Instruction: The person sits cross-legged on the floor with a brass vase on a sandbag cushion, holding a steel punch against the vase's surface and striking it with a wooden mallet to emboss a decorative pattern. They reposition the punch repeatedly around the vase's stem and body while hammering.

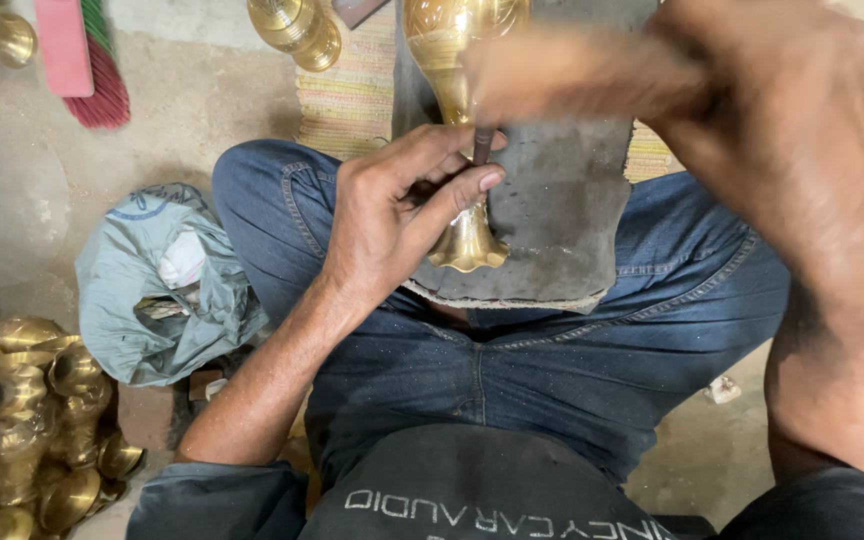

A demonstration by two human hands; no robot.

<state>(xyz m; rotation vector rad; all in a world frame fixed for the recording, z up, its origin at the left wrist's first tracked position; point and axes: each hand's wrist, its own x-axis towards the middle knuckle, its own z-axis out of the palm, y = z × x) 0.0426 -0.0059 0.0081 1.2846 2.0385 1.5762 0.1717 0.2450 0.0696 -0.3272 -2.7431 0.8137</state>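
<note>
Brass vase: a golden, engraved brass vase (457, 110) lies at upper centre of the frame, foot toward the person, on a grey leather pad (562, 200) across the lap.
Left hand: the left hand (392, 215) pinches a thin dark metal punch (482, 145) against the vase's stem, fingers closed around it.
Right hand: the right hand (762, 110), blurred at upper right, seems to grip a pale wooden handle (562, 75); how firmly cannot be told.
Progress: engraving shows on the body; how much remains is unclear.
Surface: dusty concrete floor (182, 110), striped woven mat (352, 95).
Surroundings: piled brass vessels (22, 420) at lower left, a grey crumpled bag (157, 285), a red broom (97, 70).
</note>
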